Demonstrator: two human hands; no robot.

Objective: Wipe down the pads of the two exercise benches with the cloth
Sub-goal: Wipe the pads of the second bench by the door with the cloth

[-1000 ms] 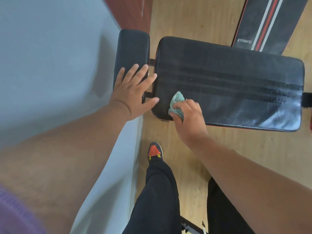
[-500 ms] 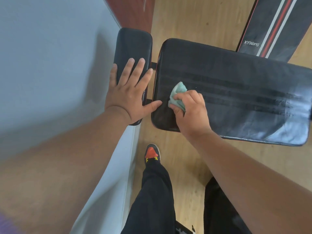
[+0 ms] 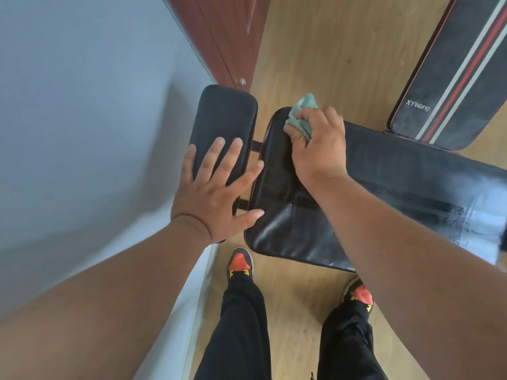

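Note:
A long black bench pad (image 3: 397, 193) lies across the middle, shiny and streaked with wet marks towards the right. My right hand (image 3: 318, 149) grips a crumpled green cloth (image 3: 301, 113) and presses it on the pad's far left corner. A smaller black pad (image 3: 222, 119) of the same bench sits just left of it, against the wall. My left hand (image 3: 216, 193) rests flat on that small pad with its fingers spread. A second bench pad (image 3: 450, 86), black with white and red stripes, lies at the upper right.
A pale wall (image 3: 82, 119) runs along the left, close to the small pad. A reddish-brown cabinet (image 3: 227, 37) stands beyond it. The floor (image 3: 315, 50) is light wood. My two feet in black and orange shoes stand just in front of the bench.
My right hand has carried the cloth from the pad's near left part up to its far left corner. My left hand stays flat on the small pad.

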